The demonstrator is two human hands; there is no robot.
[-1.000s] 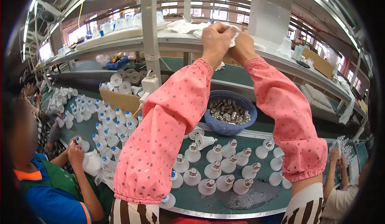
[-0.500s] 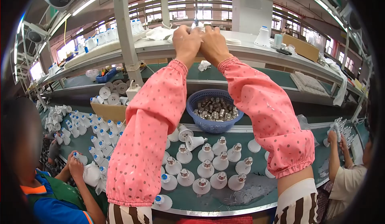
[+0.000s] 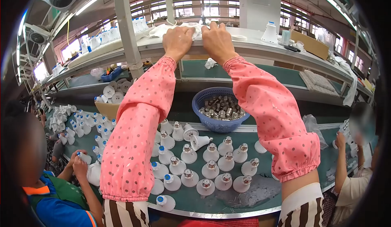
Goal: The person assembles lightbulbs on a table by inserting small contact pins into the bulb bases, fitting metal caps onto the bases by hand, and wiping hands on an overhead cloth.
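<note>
My left hand (image 3: 178, 42) is raised over the upper shelf, its fingers curled beside a crumpled white cloth (image 3: 159, 31). Part of the white material shows between the two hands. Close by on the right, my right hand (image 3: 218, 42) has bent fingers pointing away from me. The backs of the hands hide whatever the fingertips grip. Below my arms, several white bulb housings with silver screw caps (image 3: 210, 169) stand on the green bench (image 3: 260, 174). Others, such as a housing with a blue tip (image 3: 165, 203), stand to the left. One capped housing (image 3: 199, 142) lies tilted.
A blue basket (image 3: 198, 119) of metal screw caps sits behind the housings. On the shelf (image 3: 252, 44) are a white housing (image 3: 270, 33) and a cardboard box (image 3: 309, 45). A co-worker (image 3: 57, 194) holds a housing at left; another person (image 3: 354, 186) works at right.
My hands, together half a second ago, have moved apart, the left one going left. White material now shows between them. My view has shifted slightly, and the left co-worker's hands have moved slightly.
</note>
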